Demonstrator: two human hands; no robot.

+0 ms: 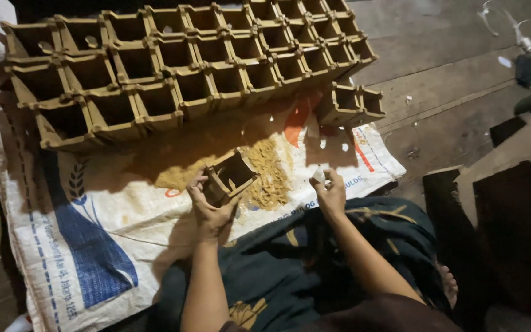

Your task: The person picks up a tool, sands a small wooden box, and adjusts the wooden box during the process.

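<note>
Head view: left hand (207,206) clamped on small wooden box (230,177), tilted over sawdust pile (268,172); right hand (329,192) pinching a small white piece (319,175).

The person's 2 forearms are bare from the elbow down to the left hand (209,209) and right hand (330,193), no rings or watch showing, and a dark teal cloth with mustard-yellow patterning covers the lap
</note>
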